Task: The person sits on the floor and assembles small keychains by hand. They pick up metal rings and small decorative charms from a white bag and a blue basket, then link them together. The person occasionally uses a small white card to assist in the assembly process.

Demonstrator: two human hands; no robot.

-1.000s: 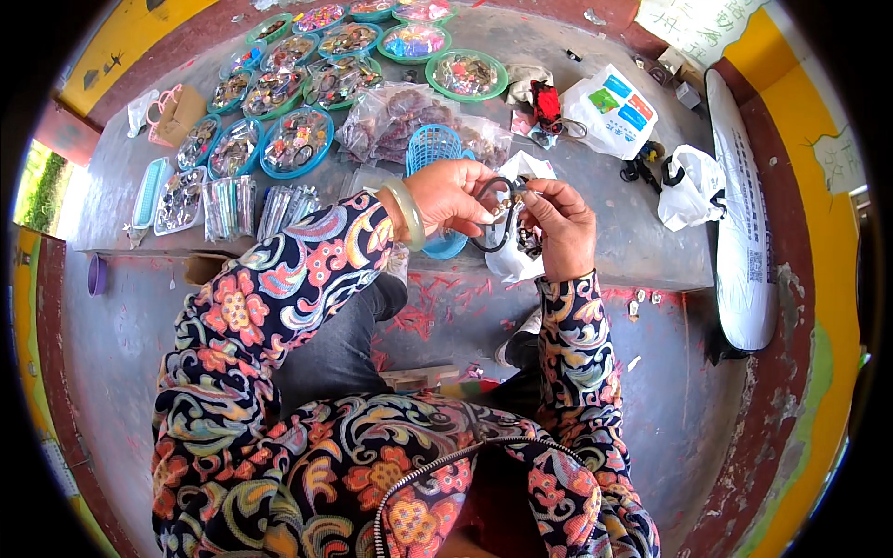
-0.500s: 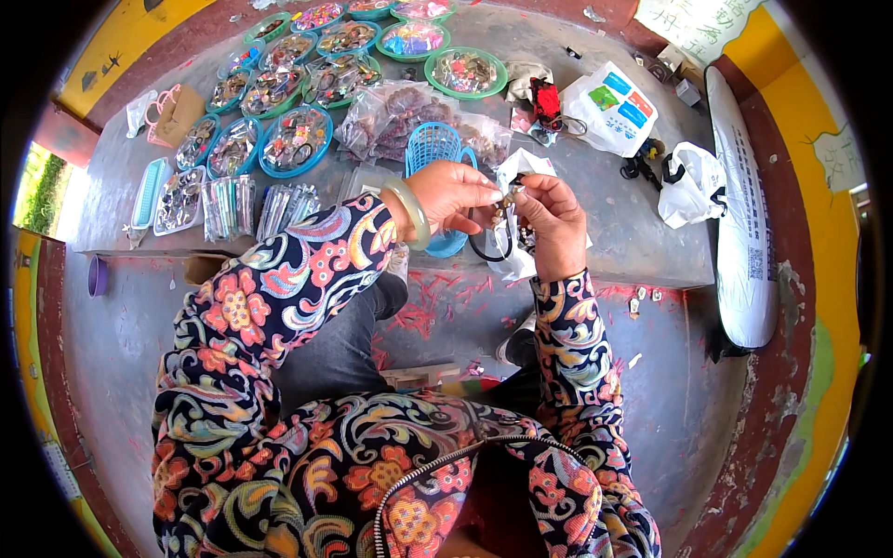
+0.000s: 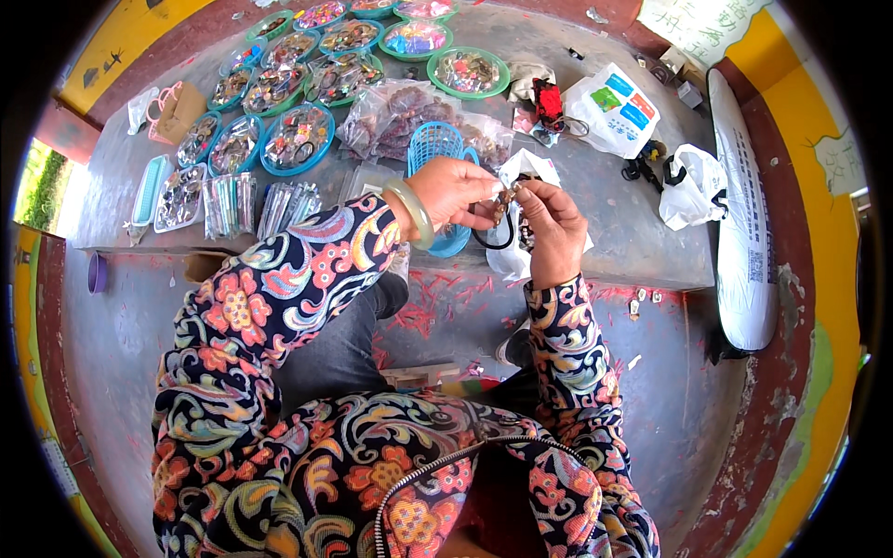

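My left hand, with a pale bangle at its wrist, pinches a black hair tie with small brown beads. Thumb and forefinger of my right hand are closed on the beaded part from the other side. The black loop hangs below and between the two hands. Behind them lies an opened white plastic bag with small dark and light pieces in it, partly hidden by my fingers. A blue plastic basket stands just beyond my left hand, which covers part of it.
Several round trays of small trinkets fill the platform's left and back. Clear bags of reddish-brown goods lie in the middle. Wrapped bundles sit near the front edge. White shopping bags and a long white wrapped panel are on the right.
Both hands have shifted only slightly, fingers still together on the hair tie. More of the brown beads shows between the fingertips, and the black loop has swung a little.
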